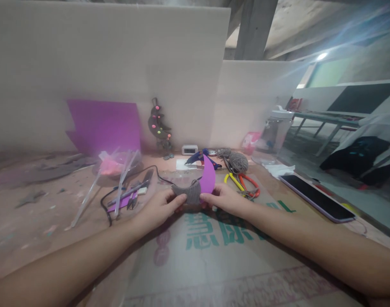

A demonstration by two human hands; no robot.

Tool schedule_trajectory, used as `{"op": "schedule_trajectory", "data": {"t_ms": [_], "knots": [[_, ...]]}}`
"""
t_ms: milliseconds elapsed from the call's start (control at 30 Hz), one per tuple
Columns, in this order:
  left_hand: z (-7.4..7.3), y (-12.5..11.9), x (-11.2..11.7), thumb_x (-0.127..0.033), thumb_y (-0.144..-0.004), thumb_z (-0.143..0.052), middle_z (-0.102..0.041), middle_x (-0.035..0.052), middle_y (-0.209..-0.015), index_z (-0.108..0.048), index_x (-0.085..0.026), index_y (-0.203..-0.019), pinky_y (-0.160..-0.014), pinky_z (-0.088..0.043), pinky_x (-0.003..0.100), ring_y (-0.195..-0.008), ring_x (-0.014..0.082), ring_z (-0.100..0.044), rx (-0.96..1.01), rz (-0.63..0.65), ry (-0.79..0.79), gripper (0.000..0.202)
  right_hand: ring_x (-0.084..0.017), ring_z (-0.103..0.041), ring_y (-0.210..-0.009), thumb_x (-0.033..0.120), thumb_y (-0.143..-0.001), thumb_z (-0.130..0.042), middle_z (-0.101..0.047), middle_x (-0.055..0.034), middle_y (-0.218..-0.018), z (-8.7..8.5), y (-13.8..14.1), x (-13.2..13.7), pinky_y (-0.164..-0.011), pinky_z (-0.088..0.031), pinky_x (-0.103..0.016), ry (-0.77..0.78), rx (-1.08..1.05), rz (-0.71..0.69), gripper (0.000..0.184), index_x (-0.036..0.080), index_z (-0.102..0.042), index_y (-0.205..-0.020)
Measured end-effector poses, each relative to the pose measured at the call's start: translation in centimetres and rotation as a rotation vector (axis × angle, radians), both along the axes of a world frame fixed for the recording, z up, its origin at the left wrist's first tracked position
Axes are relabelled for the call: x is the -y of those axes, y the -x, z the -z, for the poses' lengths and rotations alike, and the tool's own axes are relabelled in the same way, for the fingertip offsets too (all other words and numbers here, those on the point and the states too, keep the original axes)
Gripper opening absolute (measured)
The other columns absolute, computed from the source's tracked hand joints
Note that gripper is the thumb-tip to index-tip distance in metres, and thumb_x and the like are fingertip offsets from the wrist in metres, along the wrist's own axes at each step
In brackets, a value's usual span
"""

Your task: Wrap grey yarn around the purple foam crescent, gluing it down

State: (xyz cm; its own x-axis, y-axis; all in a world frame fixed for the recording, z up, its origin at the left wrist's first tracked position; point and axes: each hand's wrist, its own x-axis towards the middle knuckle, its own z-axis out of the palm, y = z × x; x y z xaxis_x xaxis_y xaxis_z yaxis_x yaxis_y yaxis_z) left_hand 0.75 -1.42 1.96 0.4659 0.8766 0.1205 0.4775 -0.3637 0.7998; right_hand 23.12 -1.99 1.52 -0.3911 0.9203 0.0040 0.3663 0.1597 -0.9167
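Between my two hands is a purple crescent moon cutout [209, 175], its left part wrapped in grey yarn [192, 194] and its right horn bare. My left hand [166, 204] pinches the wrapped part, thumb on the front. At the border of yarn and bare purple, my right hand [223, 198] grips the crescent between thumb and fingers. Behind it lie a blue glue gun [195, 157] and a ball of grey yarn [238, 163]. A finished-looking grey crescent decorated with small coloured balls [159, 123] leans on the back panel.
Yellow-handled pliers [235, 181] and orange-handled scissors [251, 184] lie right of my hands, near a phone [316, 198]. Purple sheets [107, 125], a plastic bowl [131, 164], glue sticks [86, 202] and a black cord [105, 207] occupy the left. Printed cardboard [182, 273] covers the front.
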Motion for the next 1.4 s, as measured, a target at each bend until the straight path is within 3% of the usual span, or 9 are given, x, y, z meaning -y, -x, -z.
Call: {"op": "schedule_trajectory", "data": {"t_ms": [600, 667, 733, 833, 933, 1100, 1400], "knots": [[0.7, 0.4, 0.0, -0.045, -0.092, -0.043, -0.055, 0.0001, -0.065, -0.056, -0.016, -0.069, -0.057, -0.037, 0.023, -0.061, 0.0125, -0.050, 0.048, 0.030, 0.032, 0.040, -0.008, -0.047, -0.047, 0.053, -0.075, -0.063, -0.057, 0.0001, -0.056, -0.7, 0.3, 0.3, -0.046, -0.037, -0.021, 0.017, -0.062, 0.136, 0.040, 0.014, -0.061, -0.066], [0.9, 0.4, -0.2, -0.043, -0.092, -0.044, -0.056, 0.0002, -0.070, -0.059, -0.015, -0.079, -0.060, -0.040, 0.024, -0.065, 0.0126, -0.052, 0.102, 0.053, 0.009, 0.035, -0.008, -0.047, -0.048, 0.052, -0.074, -0.064, -0.057, -0.0002, -0.057, -0.7, 0.3, 0.3, -0.045, -0.035, -0.021, 0.009, -0.074, 0.145, 0.039, 0.014, -0.061, -0.065], [1.2, 0.4, -0.4, -0.040, -0.091, -0.048, -0.058, 0.0004, -0.078, -0.058, -0.015, -0.103, -0.062, -0.042, 0.024, -0.069, 0.0126, -0.053, 0.186, 0.034, -0.026, 0.030, -0.008, -0.047, -0.047, 0.052, -0.074, -0.064, -0.057, 0.0000, -0.056, -0.7, 0.3, 0.3, -0.044, -0.034, -0.021, 0.013, -0.104, 0.164, 0.039, 0.014, -0.059, -0.065], [1.4, 0.5, -0.3, -0.035, -0.089, -0.052, -0.059, 0.0020, -0.088, -0.045, -0.018, -0.131, -0.066, -0.046, 0.026, -0.074, 0.0135, -0.056, 0.233, -0.032, -0.087, 0.045, -0.007, -0.044, -0.043, 0.051, -0.074, -0.065, -0.054, 0.0018, -0.052, -0.6, 0.3, 0.3, -0.041, -0.032, -0.020, 0.047, -0.143, 0.190, 0.038, 0.016, -0.056, -0.064], [1.2, 0.5, 0.0, -0.031, -0.090, -0.051, -0.062, 0.0025, -0.087, -0.051, -0.019, -0.127, -0.072, -0.048, 0.029, -0.077, 0.0147, -0.058, 0.111, -0.027, -0.147, 0.040, -0.006, -0.043, -0.041, 0.050, -0.072, -0.067, -0.052, 0.0028, -0.050, -0.5, 0.2, 0.3, -0.038, -0.030, -0.018, 0.067, -0.147, 0.212, 0.037, 0.016, -0.055, -0.065], [0.9, 0.6, 0.4, -0.024, -0.090, -0.049, -0.066, 0.0048, -0.105, -0.058, -0.021, -0.122, -0.083, -0.048, 0.032, -0.091, 0.0165, -0.060, 0.020, -0.011, -0.330, 0.033, -0.006, -0.041, -0.040, 0.051, -0.073, -0.067, -0.050, 0.0040, -0.049, -0.3, 0.0, 0.3, -0.036, -0.029, -0.018, 0.071, -0.172, 0.237, 0.038, 0.016, -0.055, -0.067], [0.8, 0.7, 0.4, -0.024, -0.089, -0.052, -0.066, 0.0010, -0.091, -0.063, -0.021, -0.110, -0.079, -0.047, 0.029, -0.084, 0.0149, -0.060, 0.014, -0.030, -0.319, 0.023, -0.007, -0.044, -0.045, 0.054, -0.073, -0.066, -0.054, 0.0017, -0.057, 0.0, -0.1, -0.1, -0.040, -0.034, -0.018, 0.026, -0.185, 0.200, 0.039, 0.015, -0.058, -0.073]]}}
